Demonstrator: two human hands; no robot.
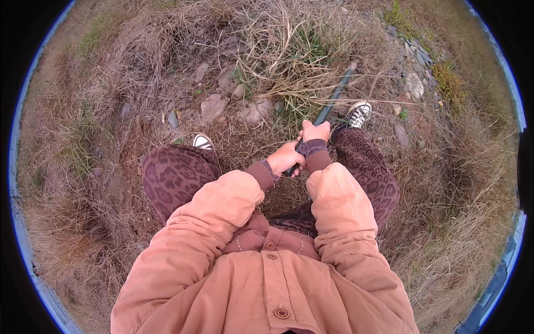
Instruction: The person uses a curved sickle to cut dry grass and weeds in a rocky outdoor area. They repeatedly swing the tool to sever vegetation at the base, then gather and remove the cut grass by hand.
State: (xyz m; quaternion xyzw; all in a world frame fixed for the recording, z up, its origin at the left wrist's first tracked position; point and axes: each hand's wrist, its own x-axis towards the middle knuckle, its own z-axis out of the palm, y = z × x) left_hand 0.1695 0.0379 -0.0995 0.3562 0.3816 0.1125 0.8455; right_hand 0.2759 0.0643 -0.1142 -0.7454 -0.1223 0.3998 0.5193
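Both hands wrapped around a dark tool handle (332, 99) — the left hand (285, 158) low on the shaft, the right hand (315, 131) just above it, fingers closed tight. The handle slants up and away into a grass clump (295, 55), beside stones (214, 106) and a sneaker (359, 114).

Two hands on a dark tool handle above dry grass

The left hand (285, 158) and right hand (315, 132) both wrap the dark handle (332, 100), the right just ahead of the left. The handle slants away from them into a grass tuft (289, 55). A checkered shoe (357, 114) stands just right of the right hand; pale stones (214, 106) lie beyond the left hand.
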